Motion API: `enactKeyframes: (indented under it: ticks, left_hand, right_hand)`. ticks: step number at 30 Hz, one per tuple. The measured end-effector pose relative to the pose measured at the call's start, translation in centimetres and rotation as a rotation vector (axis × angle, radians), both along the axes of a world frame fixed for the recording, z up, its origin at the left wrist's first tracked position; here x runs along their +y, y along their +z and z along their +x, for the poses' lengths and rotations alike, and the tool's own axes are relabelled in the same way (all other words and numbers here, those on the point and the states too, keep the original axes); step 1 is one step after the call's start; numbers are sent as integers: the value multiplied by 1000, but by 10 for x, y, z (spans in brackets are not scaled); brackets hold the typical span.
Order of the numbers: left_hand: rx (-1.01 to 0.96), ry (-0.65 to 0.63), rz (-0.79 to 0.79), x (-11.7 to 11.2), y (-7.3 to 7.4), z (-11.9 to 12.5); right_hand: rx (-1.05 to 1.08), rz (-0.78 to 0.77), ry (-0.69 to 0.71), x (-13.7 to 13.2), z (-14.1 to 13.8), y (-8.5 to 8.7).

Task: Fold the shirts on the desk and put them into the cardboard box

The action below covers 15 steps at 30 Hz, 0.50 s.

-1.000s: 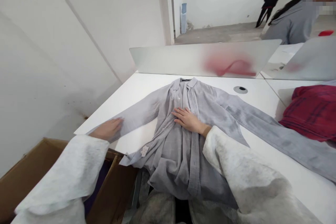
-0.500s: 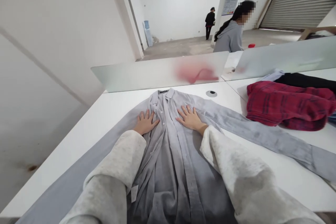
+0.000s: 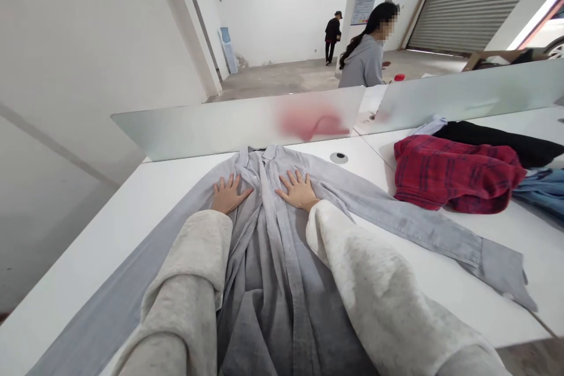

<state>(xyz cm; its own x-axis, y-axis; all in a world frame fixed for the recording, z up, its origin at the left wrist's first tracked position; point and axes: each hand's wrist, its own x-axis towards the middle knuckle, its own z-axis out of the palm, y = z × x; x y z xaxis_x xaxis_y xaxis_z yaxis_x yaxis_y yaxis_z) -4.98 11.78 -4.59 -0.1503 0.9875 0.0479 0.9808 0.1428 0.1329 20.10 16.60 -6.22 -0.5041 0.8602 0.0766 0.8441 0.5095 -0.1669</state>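
A grey button-up shirt [image 3: 282, 247] lies face up on the white table [image 3: 418, 294], its collar at the far side and its sleeves spread out to both sides. Folds run down the middle of its front. My left hand [image 3: 228, 194] rests flat on the left part of the chest, fingers spread. On the other side of the button strip, my right hand [image 3: 298, 190] presses flat on the fabric, also with spread fingers. The shirt's lower end runs out of view between my forearms.
To the right lie a red plaid garment [image 3: 453, 173], a black garment [image 3: 497, 141] and blue denim [image 3: 541, 191]. A frosted divider [image 3: 198, 126] borders the table's far edge. Behind it are a person in grey [image 3: 363, 61] and another in black [image 3: 332, 32].
My view has turned slightly right, so the scene sits further left. Both hands stay flat on the shirt. The collar has moved nearer the divider, and the right cuff now shows.
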Motion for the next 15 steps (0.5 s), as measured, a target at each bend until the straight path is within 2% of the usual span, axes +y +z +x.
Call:
enactKeyframes:
  ticks: [5, 8, 10, 12, 14, 15]
  left_hand:
    - [-8, 31, 147, -19, 6, 15]
    - [-3, 74, 60, -48, 21, 21]
    - [47, 45, -76, -83, 42, 18]
    - [131, -53, -192, -131, 72, 14]
    - [191, -86, -138, -191, 107, 14]
    - [196, -61, -38, -223, 124, 17]
  right_hand:
    - [1, -6, -24, -1, -2, 2]
    - [8, 8, -19, 0, -2, 0]
    - [7, 10, -17, 1, -1, -1]
    - [6, 1, -12, 2, -1, -2]
    - [11, -5, -5, 2, 0, -2]
    - [18, -2, -2, 2, 0, -3]
